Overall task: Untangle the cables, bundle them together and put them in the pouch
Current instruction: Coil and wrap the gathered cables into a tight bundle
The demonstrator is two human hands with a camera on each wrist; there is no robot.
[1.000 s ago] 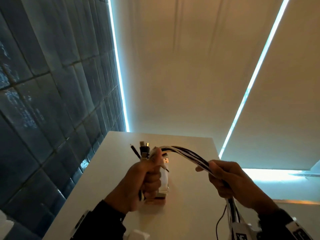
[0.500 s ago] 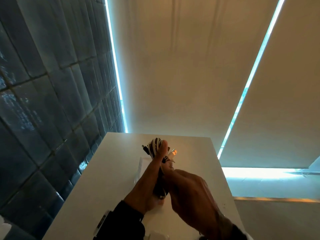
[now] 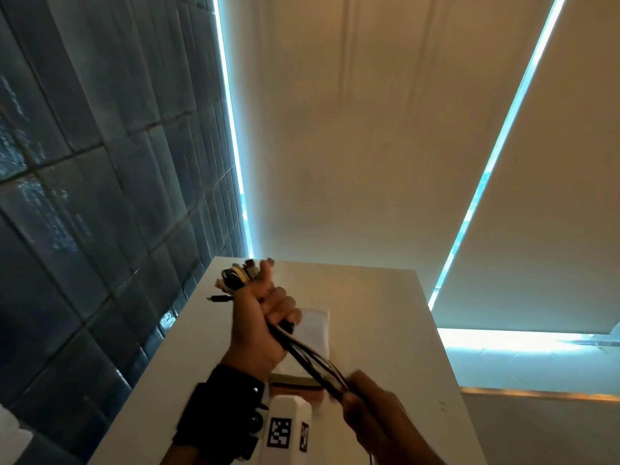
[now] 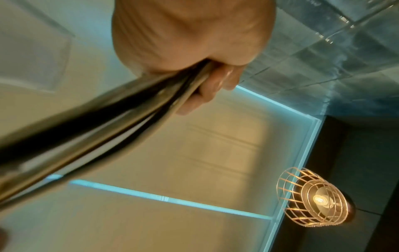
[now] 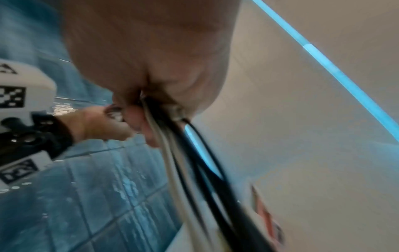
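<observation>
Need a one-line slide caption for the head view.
Left hand and right hand stretch the cables above the pouch.

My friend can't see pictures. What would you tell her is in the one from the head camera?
Two hands stretch a bundle of black and white cables above a white table: the left hand grips the looped end with the plugs, the right hand pulls the strands toward the camera. A pale pouch lies on the table beneath them.

I counted two hands: my left hand and my right hand. Between them ran one bundle of cables, black and white strands mixed, too blurred to number. One white pouch lay on one tabletop. One caged lamp hung overhead.
</observation>
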